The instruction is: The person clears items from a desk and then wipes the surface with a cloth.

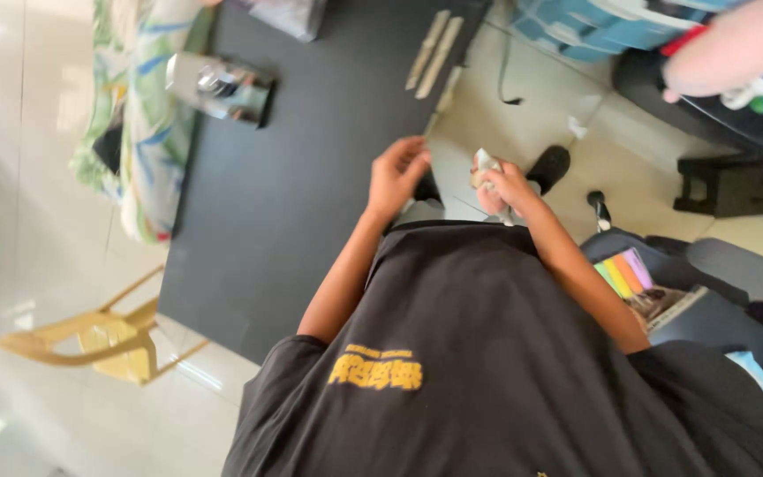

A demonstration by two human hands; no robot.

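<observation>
Pale crumpled thing (too blurred to identify) clenched in right hand; left hand empty, fingers loose

Own hands: 2, left hand, right hand | pale crumpled item: 1 | dark surface: 1 | wooden strips: 2 | yellow plastic chair: 1 | shiny packet: 1 | another person's arm: 1

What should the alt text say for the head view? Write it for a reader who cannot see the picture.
Seen from above, a person in a black shirt stands at a dark table, the right hand closed on a small pale object and the left hand open beside it. Pale wooden strips lie at the table's far end, and a yellow plastic chair stands on the tiled floor.
</observation>
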